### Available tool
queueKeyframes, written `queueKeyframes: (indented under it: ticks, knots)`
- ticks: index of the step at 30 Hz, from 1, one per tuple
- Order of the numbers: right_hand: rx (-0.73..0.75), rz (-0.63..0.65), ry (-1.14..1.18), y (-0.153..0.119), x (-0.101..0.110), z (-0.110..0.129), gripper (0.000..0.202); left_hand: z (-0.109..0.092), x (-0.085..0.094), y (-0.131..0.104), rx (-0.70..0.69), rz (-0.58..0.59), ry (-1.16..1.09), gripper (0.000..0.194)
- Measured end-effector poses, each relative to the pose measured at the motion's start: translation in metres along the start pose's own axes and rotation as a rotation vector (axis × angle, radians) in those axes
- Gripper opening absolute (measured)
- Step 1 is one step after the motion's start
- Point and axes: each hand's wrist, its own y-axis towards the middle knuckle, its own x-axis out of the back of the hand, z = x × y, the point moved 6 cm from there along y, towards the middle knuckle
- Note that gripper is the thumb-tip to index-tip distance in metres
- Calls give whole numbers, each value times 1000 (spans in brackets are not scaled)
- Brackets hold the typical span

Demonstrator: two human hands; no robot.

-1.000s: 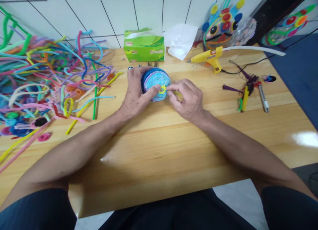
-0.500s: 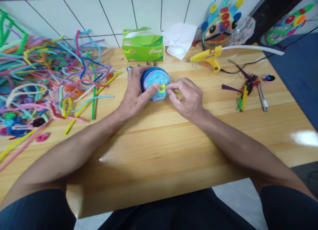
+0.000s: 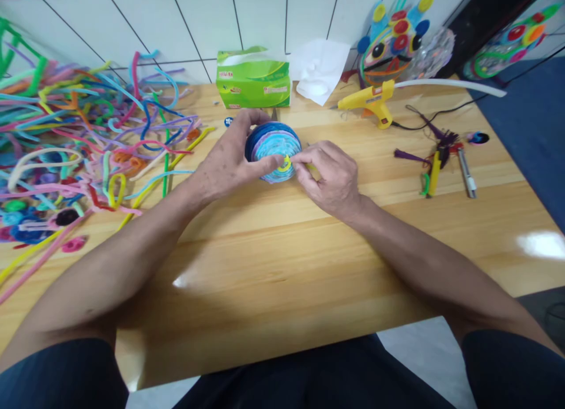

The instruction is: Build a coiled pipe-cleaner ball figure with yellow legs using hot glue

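A round piece (image 3: 273, 144) wound in dark blue, purple and light blue rings is tilted above the wooden table. My left hand (image 3: 233, 156) grips it from the left, thumb on its face and fingers behind the far rim. Near the lower right of that face lies a small yellow curl (image 3: 285, 163), beside the left thumb tip. The fingertips of my right hand (image 3: 329, 173) are pinched together at the curl's right side, and a bit of yellow stem shows between the fingers.
Many coloured fuzzy stems (image 3: 88, 132) cover the table's left. A green tissue box (image 3: 253, 82) and white paper (image 3: 318, 73) stand behind; a yellow glue gun (image 3: 371, 103), a knife (image 3: 467, 173) and a decorated mask-like figure (image 3: 392, 44) are at the right.
The round piece has shifted slightly left and tilted, showing more of its dark blue side. My left hand has turned with it; my right hand has moved slightly left.
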Motion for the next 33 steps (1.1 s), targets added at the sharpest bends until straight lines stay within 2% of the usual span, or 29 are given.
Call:
queueKeyframes:
  ticks: [3,6,9,15,21,26,30,33]
  knots:
    - [20,-24,6,0,1,1,16,-3,1,0,-76,-12,120,58]
    - [25,-38,23,0,3,2,15,-2,-1,0,-109,-14,168,58]
    - [10,-22,39,1,3,2,15,1,-6,-1,-71,-28,174,58]
    - [15,-39,18,2,5,3,15,0,-12,-8,-20,-173,195,52]
    - [-47,-2,-3,2,2,-2,16,-1,-20,-16,25,-227,129,67]
    - [-44,-13,-15,2,2,-1,16,-2,-22,-18,41,-246,133,65]
    - [-16,-35,-32,2,1,2,17,0,-20,-16,38,-220,136,71]
    - [21,-56,-35,1,1,3,16,-1,-18,-13,13,-204,154,66]
